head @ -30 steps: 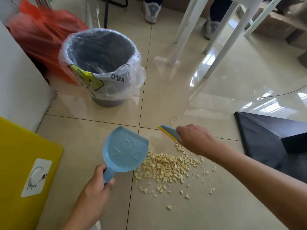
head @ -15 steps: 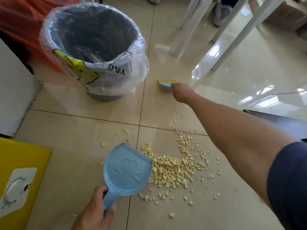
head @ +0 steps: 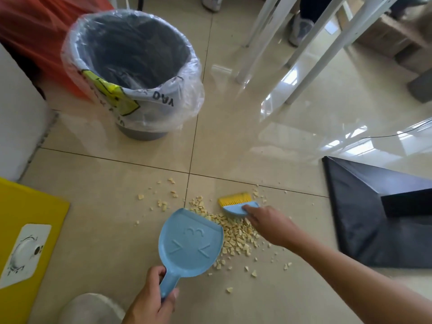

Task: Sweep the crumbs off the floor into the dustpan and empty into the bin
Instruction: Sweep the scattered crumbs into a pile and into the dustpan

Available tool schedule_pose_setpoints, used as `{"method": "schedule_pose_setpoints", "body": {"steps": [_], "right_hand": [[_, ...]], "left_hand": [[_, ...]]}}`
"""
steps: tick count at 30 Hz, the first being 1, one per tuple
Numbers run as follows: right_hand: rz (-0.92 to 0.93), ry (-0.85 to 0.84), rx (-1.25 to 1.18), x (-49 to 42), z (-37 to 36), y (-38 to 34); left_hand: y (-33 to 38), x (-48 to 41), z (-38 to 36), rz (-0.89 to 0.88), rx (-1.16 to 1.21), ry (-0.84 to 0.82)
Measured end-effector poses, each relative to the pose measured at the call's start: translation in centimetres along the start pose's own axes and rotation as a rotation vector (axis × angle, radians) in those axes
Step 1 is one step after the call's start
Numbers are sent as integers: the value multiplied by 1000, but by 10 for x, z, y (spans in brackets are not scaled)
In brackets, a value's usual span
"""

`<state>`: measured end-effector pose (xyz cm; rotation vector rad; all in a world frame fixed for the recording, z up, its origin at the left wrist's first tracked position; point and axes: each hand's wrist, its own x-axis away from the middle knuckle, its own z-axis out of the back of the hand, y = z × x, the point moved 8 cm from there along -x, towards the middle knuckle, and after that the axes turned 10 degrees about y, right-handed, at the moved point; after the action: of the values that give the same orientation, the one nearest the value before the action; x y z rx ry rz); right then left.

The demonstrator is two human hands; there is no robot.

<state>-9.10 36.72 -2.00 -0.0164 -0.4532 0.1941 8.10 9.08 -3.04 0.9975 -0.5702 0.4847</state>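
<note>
Clear plastic lining the grey bin [head: 131, 66] carries mirrored letters, seemingly "DAY". Left hand [head: 149, 300] grips the blue dustpan [head: 189, 244] handle; crumbs [head: 236, 235] lie on the floor [head: 233, 141] against its edge. Right hand [head: 268, 225] clasps the yellow-bristled brush [head: 236, 203].

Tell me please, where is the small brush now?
In the head view, the brush is low and right of centre, held by the right hand, at the far edge of the crumbs, just beyond the dustpan.
</note>
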Motion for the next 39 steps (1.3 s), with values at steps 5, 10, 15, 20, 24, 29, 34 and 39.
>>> {"method": "schedule_pose_setpoints", "body": {"steps": [5,10,15,20,24,29,34,39], "right_hand": [[-56,55,-194,9,36,13],[-205,404,-313,-60,103,71],[-482,318,-34,-125,98,148],[-455,216,56,-116,50,109],[-268,64,154,-46,1,58],[-196,20,-1,30,-14,31],[-324,151,-174,43,41,82],[-679,169,-38,17,62,211]], "left_hand": [[16,-4,-2,-61,13,-2],[19,-4,1,-74,17,24],[21,-5,-8,-98,-36,-62],[24,-8,-6,-144,-30,-72],[33,-4,-5,-190,-50,-101],[40,-1,-7,-224,-26,-134],[41,1,-4,-234,-1,-100],[34,-3,2,-208,-19,-74]]}}
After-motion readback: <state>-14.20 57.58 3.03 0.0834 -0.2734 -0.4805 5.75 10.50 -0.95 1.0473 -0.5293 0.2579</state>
